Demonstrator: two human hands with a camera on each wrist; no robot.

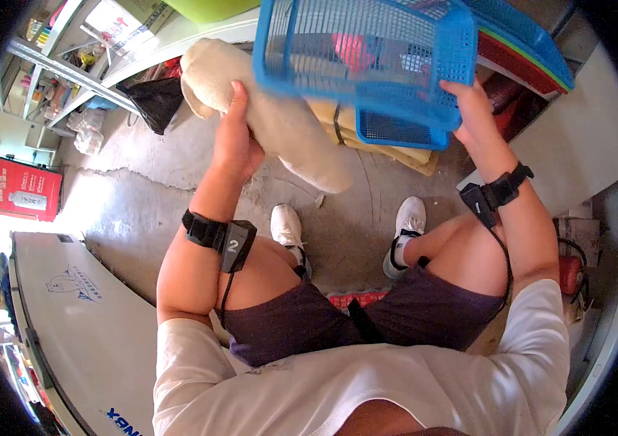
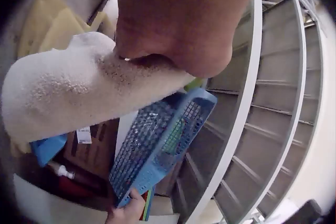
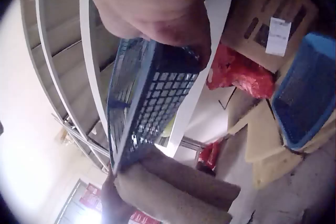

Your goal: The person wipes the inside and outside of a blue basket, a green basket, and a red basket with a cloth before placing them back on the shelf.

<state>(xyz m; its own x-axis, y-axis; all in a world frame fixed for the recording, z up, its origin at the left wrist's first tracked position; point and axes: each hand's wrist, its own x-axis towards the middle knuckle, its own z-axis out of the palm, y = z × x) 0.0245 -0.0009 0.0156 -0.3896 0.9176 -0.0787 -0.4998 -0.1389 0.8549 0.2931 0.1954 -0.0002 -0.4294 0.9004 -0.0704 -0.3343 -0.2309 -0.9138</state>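
At the near left is a white chest (image 1: 91,320), with a red sign (image 1: 14,187) beyond it. Farther off, a black bag (image 1: 155,102) hangs by the shelf (image 1: 69,69). My left hand (image 1: 236,149) holds the cream roll (image 1: 291,131): my thumb lies along it, and the other fingers are hidden, so I cannot tell how far they wrap. Right of the roll, the basket (image 1: 367,54) is up in my right hand (image 1: 476,112). My thumb presses its right end, closing narrowly on the wall; most of my other fingers are out of sight in the head view. Whether roll and basket touch, I cannot tell.

Below, a smaller basket (image 1: 400,131) lies on the yellow pads (image 1: 338,120). To the far right are the stacked trays (image 1: 534,54).

The left wrist view shows the roll's fuzzy side and my right fingers gripping the basket's end. The right wrist view shows what the head view barely does: a cardboard box (image 3: 268,19) with a white label (image 3: 278,37), and a crumpled red bag (image 3: 241,74) beside it.
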